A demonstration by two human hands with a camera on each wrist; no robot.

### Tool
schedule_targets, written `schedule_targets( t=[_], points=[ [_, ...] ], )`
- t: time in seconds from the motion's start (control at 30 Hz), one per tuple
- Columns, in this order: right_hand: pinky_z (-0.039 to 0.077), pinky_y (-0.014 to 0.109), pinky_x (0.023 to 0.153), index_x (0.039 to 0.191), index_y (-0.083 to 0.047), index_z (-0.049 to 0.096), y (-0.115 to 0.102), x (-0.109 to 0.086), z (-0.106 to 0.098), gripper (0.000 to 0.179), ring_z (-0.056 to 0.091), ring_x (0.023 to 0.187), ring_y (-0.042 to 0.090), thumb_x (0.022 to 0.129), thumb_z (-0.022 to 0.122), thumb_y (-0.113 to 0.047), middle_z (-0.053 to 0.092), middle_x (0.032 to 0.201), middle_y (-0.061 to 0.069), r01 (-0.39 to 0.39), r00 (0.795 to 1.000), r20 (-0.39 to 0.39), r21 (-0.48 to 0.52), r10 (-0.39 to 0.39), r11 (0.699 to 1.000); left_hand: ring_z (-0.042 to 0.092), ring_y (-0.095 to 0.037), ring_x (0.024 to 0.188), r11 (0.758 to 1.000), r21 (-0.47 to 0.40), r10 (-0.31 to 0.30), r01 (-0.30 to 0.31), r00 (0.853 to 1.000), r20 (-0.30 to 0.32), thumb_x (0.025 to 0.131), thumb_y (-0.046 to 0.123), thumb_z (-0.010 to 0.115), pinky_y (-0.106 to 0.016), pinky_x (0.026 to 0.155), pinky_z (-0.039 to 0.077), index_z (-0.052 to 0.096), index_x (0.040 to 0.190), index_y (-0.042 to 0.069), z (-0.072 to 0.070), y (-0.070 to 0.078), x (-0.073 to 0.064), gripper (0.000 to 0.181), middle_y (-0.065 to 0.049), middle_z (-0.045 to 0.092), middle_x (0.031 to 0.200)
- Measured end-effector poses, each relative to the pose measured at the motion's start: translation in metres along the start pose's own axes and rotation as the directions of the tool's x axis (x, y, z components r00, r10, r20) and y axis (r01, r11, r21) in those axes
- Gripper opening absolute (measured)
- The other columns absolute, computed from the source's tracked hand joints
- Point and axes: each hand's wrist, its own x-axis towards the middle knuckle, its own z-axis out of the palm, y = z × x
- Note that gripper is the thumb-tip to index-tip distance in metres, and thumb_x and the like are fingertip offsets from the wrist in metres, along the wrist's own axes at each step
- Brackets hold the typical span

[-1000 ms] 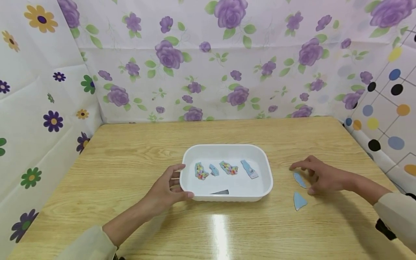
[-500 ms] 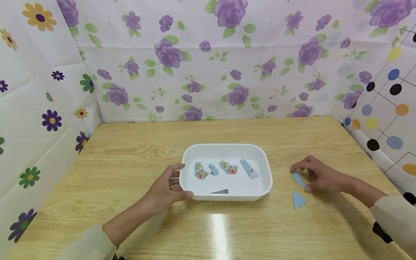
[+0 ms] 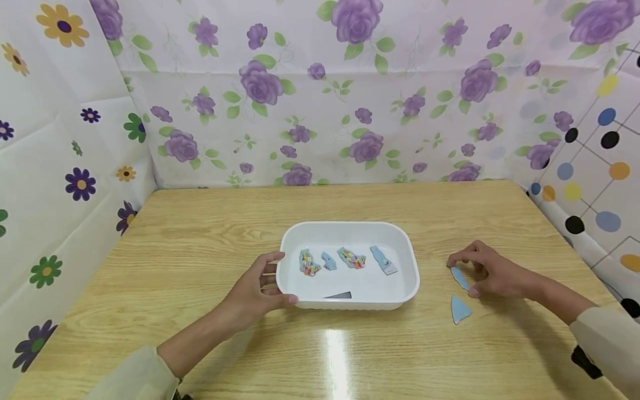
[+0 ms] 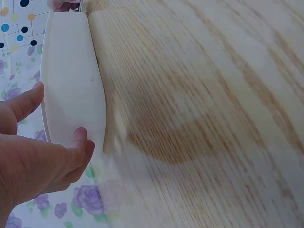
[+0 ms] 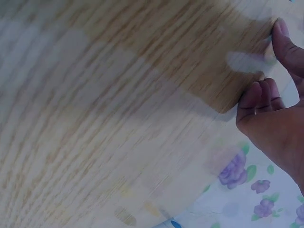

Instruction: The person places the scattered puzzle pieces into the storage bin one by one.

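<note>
My left hand (image 3: 250, 297) holds the left end of a white plastic tray (image 3: 350, 230), thumb at the front corner and fingers against its side. The left wrist view shows the tray's outer wall (image 4: 71, 71) between thumb and fingers. Right of the tray, my right hand (image 3: 500, 275) pinches a narrow light-blue flat piece (image 3: 459, 276) by its two ends, at the tabletop. Just nearer lies a triangular blue piece (image 3: 460, 309), untouched. From the right wrist, my hand (image 5: 280, 118) appears with bent fingertips low over the wood; the narrow piece is hard to make out there.
Inside the tray lie a multicoloured piece (image 3: 308, 263), a small blue one (image 3: 328, 261), another multicoloured one (image 3: 352, 258) and a long blue one (image 3: 384, 260). A dark grey wedge (image 3: 341, 295) shows at its front. Patterned sheets (image 3: 320, 128) enclose the wooden table (image 3: 210, 222).
My right thumb and forefinger have drawn closer onto the ends of the narrow blue piece. My left hand and the tray stay in place.
</note>
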Motion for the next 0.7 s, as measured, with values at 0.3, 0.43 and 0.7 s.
schedule_targets(
  t=[0.3,0.43,0.7],
  points=[
    [0.036,0.026,0.067,0.117,-0.014,0.061,-0.011,-0.001,-0.006,0.054,0.034,0.086,0.020,0.069,0.085,-0.017,0.043,0.108,0.010,-0.076,0.996,0.042,-0.020,0.077,0.997,0.051,-0.036,0.122,1.000,-0.012,-0.002,0.002,1.000,0.001,0.075,0.010,0.083,-0.031,0.092,0.054,0.028,0.147,0.011,0.000,0.001,-0.001,0.091,-0.021,0.041,0.137],
    [0.038,0.026,0.069,0.118,-0.013,0.061,-0.014,0.001,-0.007,0.053,0.035,0.087,0.021,0.071,0.085,-0.014,0.044,0.107,0.011,-0.087,0.995,0.052,-0.017,0.088,0.996,0.050,-0.037,0.123,1.000,-0.004,0.008,-0.008,1.000,0.005,0.076,0.010,0.082,-0.031,0.093,0.054,0.027,0.147,0.009,0.000,0.001,-0.001,0.090,-0.022,0.041,0.137],
    [0.046,0.033,0.069,0.123,-0.007,0.058,-0.024,0.009,-0.020,0.054,0.042,0.096,0.033,0.074,0.081,-0.005,0.041,0.112,0.018,-0.158,0.987,0.025,0.006,0.158,0.987,0.050,-0.037,0.123,1.000,-0.007,0.002,-0.002,1.000,0.007,0.075,0.011,0.083,-0.031,0.093,0.054,0.027,0.147,0.011,0.000,0.001,-0.001,0.091,-0.021,0.041,0.138]
  ],
)
